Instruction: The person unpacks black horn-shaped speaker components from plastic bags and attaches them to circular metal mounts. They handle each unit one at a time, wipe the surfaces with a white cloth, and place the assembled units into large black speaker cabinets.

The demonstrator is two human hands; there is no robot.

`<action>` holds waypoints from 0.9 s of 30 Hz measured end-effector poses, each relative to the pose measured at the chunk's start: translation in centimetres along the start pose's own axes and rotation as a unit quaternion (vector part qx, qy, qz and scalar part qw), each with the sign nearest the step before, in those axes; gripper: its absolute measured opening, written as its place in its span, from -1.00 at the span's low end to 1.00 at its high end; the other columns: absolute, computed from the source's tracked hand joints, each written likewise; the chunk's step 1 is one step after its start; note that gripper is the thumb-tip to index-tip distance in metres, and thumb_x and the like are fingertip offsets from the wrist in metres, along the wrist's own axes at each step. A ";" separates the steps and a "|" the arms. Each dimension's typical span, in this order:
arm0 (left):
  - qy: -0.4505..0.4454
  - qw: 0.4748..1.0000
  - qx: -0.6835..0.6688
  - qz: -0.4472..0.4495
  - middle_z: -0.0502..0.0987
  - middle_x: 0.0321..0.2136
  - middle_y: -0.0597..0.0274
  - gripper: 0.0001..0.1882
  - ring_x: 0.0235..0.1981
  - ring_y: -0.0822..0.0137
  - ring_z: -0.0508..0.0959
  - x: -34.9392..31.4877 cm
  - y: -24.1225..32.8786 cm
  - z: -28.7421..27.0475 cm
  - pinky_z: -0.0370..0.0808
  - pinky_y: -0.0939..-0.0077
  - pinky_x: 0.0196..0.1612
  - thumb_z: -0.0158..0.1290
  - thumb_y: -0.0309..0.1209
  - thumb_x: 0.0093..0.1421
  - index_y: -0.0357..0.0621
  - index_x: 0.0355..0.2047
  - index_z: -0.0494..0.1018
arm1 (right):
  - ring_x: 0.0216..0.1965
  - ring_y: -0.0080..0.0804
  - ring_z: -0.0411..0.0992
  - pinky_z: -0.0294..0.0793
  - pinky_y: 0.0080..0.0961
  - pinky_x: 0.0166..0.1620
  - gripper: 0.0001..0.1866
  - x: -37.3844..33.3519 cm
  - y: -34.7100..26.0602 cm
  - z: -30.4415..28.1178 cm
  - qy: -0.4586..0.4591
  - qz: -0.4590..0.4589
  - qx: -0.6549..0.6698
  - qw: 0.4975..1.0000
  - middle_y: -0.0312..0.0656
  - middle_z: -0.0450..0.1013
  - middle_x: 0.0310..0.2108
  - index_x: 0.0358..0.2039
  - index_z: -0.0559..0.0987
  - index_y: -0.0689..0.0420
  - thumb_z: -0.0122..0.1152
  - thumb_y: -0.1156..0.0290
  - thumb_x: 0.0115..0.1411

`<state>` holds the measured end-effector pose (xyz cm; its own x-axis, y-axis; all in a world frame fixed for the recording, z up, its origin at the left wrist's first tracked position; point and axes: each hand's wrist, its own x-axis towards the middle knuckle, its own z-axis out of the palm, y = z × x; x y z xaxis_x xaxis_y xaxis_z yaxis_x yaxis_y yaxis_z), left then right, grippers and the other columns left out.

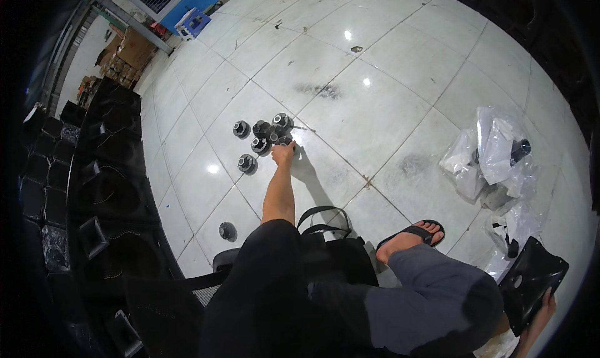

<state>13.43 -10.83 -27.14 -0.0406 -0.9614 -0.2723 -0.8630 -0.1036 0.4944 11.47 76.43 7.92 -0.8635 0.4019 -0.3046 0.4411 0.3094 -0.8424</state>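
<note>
My left hand [283, 153] reaches out to a cluster of round black speaker drivers on the tiled floor. Its fingers are closed around one driver [284, 141] at the cluster's near right side; the hand partly covers it. Beside it lie other drivers, among them one with a pale ring [259, 145], another [282, 120] and one a little apart [241, 129]. At the lower right, my right hand [546, 305] grips the edge of a black, roughly rectangular speaker horn [533, 283] with a pale round opening. The horn is tilted, and part of that hand is hidden.
Clear plastic bags [494, 151] with dark parts lie at the right. Along the left stands a row of black speaker cabinets [119, 189]. A single driver [227, 231] sits near my left knee; a black bag with straps [328, 223] is between my legs. Cardboard boxes [134, 50] stand far left.
</note>
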 end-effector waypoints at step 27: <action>-0.701 0.598 -0.387 0.047 0.54 -0.23 0.08 -0.40 -0.22 0.15 0.58 -36.4 18.7 -14.1 0.59 0.24 -0.26 -0.05 0.08 0.22 -0.23 -0.04 0.41 | -0.05 -0.38 0.46 0.44 -0.42 0.04 -0.57 -6.7 -7.8 0.9 -0.055 -0.095 0.400 0.910 -0.09 0.47 -0.05 0.03 0.42 0.31 0.10 0.24 0.30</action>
<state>5.90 18.58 3.66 -0.9204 0.1289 -0.3692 -0.3545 -0.6735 0.6486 13.52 70.52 16.13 -0.9441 0.3053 -0.1245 -0.0009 -0.3799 -0.9250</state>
